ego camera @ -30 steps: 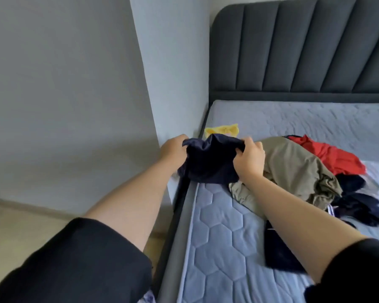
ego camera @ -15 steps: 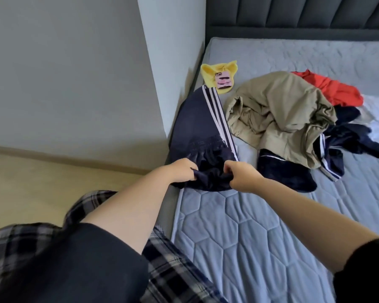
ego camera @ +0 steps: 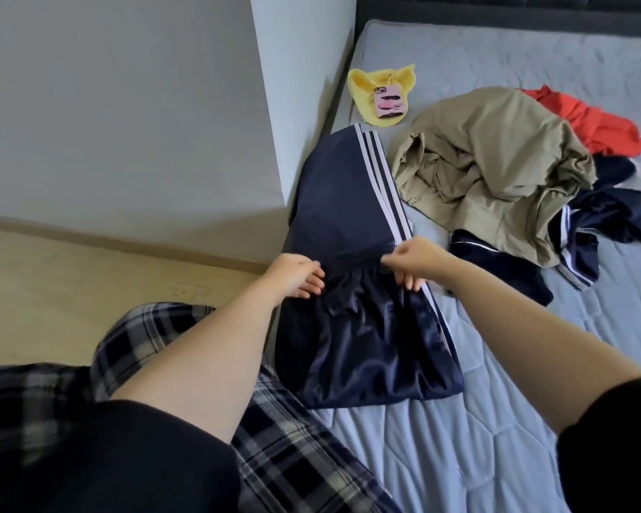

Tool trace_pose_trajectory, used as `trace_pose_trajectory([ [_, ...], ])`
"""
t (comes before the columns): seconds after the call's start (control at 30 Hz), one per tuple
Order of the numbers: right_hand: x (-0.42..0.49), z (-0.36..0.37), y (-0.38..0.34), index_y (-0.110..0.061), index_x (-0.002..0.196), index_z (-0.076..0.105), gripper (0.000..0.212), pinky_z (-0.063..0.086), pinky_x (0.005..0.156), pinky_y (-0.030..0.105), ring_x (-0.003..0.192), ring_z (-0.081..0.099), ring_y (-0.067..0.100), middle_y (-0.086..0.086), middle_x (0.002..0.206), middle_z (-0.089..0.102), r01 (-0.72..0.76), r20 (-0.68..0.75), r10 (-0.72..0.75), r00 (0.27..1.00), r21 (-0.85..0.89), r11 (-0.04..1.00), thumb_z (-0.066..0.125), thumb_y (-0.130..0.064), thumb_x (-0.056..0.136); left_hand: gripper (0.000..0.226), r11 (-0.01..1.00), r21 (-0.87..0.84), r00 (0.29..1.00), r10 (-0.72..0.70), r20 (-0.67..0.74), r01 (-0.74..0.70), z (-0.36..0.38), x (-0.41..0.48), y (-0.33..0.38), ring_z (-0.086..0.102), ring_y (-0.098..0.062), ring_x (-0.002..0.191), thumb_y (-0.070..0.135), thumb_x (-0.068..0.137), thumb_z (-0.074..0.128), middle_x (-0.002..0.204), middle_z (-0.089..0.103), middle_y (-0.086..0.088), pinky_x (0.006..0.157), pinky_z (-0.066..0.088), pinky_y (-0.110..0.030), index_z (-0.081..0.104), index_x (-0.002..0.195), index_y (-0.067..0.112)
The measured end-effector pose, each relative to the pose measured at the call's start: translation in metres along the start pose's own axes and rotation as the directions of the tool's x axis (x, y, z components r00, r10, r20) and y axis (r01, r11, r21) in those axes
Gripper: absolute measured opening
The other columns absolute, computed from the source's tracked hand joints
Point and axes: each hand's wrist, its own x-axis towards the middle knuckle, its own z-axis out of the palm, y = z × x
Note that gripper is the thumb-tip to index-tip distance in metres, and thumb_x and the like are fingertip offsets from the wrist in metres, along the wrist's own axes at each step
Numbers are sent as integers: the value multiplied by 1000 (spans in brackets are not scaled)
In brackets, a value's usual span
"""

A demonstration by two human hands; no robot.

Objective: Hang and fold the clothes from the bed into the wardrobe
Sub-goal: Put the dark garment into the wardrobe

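Navy shorts (ego camera: 352, 224) with white side stripes lie along the left edge of the bed (ego camera: 496, 420), folded over at the waistband (shiny lining up). The left hand (ego camera: 293, 274) and right hand (ego camera: 415, 259) each pinch that waistband fold. A tan garment (ego camera: 496, 157) lies just beside them

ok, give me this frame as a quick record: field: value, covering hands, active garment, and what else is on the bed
left hand: fingers on the waistband at the left edge of the navy striped track pants
right hand: pinches the waistband at the striped side
garment state: laid along the mattress edge, partly folded over itself
pile: khaki garment on top, red garment behind, dark navy clothes to the right
other: phone in pink case lying on yellow cloth
wardrobe: not in view
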Motion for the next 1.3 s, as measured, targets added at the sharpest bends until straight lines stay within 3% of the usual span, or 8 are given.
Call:
trace_pose_trajectory([
  [0.1, 26, 0, 14, -16, 55, 43, 31, 37, 52, 28, 48, 43, 17, 0, 51, 43, -35, -512, 81, 855, 100, 994, 55, -22, 83, 18, 975, 217, 914, 126, -385, -43, -7, 24, -5, 62, -22, 90, 11, 89, 52, 103, 67, -6, 75, 47, -28, 69, 94, 14],
  [0.23, 57, 13, 31, -1, 128, 49, 58, 42, 88, 32, 107, 57, 28, 12, 112, 61, -154, -350, 270, 897, 326, 933, 62, -41, 88, 60, 987, 146, 934, -15, -357, 72, -9, 43, -7, 48, -29, 122, 18, 88, 54, 141, 45, -6, 88, 40, -31, 34, 145, 15],
  [0.47, 97, 6, 15, -18, 107, 53, 37, 36, 70, 25, 73, 50, 8, -8, 89, 59, -102, -365, 246, 898, 371, 923, 64, -45, 84, 65, 979, -177, 952, -149, -266, 104, -6, 77, 4, 51, -29, 120, 26, 90, 59, 141, 46, -8, 98, 43, -37, 29, 146, 10],
  [0.63, 138, -16, -10, -5, 136, 45, 72, 40, 91, 27, 119, 53, 24, 7, 133, 54, -57, -392, 184, 901, 313, 948, 68, -46, 81, 37, 908, -416, 959, -158, -235, 47, -10, 107, 20, 61, -30, 101, 21, 89, 61, 119, 62, -12, 91, 51, -43, 54, 123, 7],
  [0.87, 202, -56, -53, 2, 133, 48, 69, 36, 86, 24, 122, 50, 26, 13, 135, 53, 27, -463, 187, 866, 418, 908, 72, -38, 82, 33, 865, -496, 974, -48, -222, -70, -24, 143, 51, 62, -19, 91, 16, 88, 63, 111, 64, -4, 73, 50, -29, 56, 119, 5],
  [1.07, 229, -70, -81, 0, 112, 59, 47, 47, 75, 29, 95, 62, 26, 11, 106, 64, 3, -359, 225, 906, 536, 844, 78, -25, 77, 52, 937, -350, 980, -59, -192, -13, -42, 158, 68, 51, -11, 84, 29, 87, 67, 116, 56, 1, 71, 41, -25, 47, 130, 7],
  [1.2, 213, -77, -72, 3, 103, 66, 23, 57, 72, 39, 77, 66, 30, 18, 89, 68, -76, -118, 196, 974, 642, 763, 61, -5, 82, 69, 888, -434, 976, -66, 209, 153, -54, 146, 76, 61, -15, 108, 57, 70, 74, 125, 63, 1, 93, 48, -32, 60, 124, 16],
  [1.3, 186, -85, -45, -3, 64, 73, 23, 55, 51, 27, 56, 67, 21, 12, 63, 68, -243, 257, 121, 959, 522, 818, 55, -1, 76, 78, 889, -413, 900, 2, 435, 198, -58, 140, 70, 67, -17, 103, 74, 54, 67, 115, 69, 1, 80, 56, -32, 67, 114, 23],
])
